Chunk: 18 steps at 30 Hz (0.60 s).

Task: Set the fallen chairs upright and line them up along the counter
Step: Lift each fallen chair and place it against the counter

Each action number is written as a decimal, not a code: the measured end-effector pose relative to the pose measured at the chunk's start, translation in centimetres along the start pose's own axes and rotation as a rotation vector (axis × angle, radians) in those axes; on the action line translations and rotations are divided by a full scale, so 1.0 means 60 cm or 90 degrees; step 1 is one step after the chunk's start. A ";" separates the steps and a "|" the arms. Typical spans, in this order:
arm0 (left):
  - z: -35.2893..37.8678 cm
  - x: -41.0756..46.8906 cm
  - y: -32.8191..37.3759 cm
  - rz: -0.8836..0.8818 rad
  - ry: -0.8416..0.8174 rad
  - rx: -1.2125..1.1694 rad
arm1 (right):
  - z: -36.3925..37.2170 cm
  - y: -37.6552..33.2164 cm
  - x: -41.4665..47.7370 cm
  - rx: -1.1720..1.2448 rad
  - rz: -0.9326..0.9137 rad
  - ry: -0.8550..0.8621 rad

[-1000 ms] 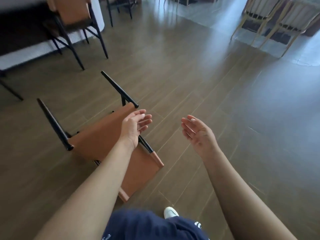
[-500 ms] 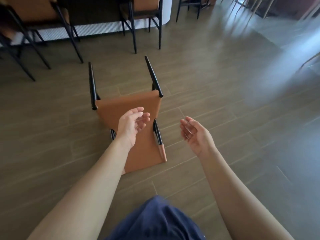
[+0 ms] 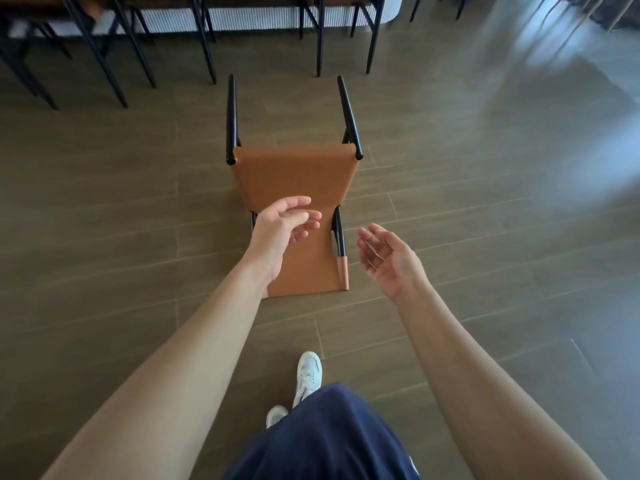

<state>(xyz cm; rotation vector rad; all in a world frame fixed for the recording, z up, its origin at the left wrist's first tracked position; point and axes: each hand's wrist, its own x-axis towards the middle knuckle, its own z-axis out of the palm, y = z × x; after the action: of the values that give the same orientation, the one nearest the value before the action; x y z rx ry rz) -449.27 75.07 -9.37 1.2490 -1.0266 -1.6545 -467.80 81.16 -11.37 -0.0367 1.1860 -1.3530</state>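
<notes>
While both hands reach out in front of me, I judge that I am at the step of getting hold of the fallen chair (image 3: 294, 178). It lies on its back on the floor (image 3: 485, 220), tan side up. Its black legs (image 3: 348, 116) point away from me, toward the counter (image 3: 242, 19). Beyond the fallen chair, the upright chairs (image 3: 204, 39) stand in a row by the counter.

My left hand (image 3: 280, 230) hangs over the back part of the fallen chair. Its fingers are loose and a bit spread, and it holds nothing. I cannot tell if it touches the tan cloth. My right hand (image 3: 388, 258) is just to the right of the fallen chair. Its palm faces the chair, its fingers are open, and it holds nothing.

Next, I think both hands must go down and grab the top of the chair's back, one on each side. Then they lift that end until the legs stand on the floor. After that the chair can slide into what looks like a gap in the row beyond it.

I see no brand, label or words that I can read.
</notes>
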 end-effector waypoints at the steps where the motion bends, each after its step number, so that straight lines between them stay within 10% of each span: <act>1: -0.004 -0.010 -0.006 -0.002 0.004 -0.008 | 0.002 0.006 -0.006 -0.003 0.001 0.002; 18: -0.015 0.002 -0.038 -0.060 0.210 -0.125 | 0.031 -0.044 0.093 -0.077 0.081 -0.039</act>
<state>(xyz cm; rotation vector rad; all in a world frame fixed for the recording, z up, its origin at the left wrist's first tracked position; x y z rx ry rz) -448.71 75.62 -11.72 1.3957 -0.5998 -1.5124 -469.73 75.06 -12.30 -0.0869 1.1978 -1.1602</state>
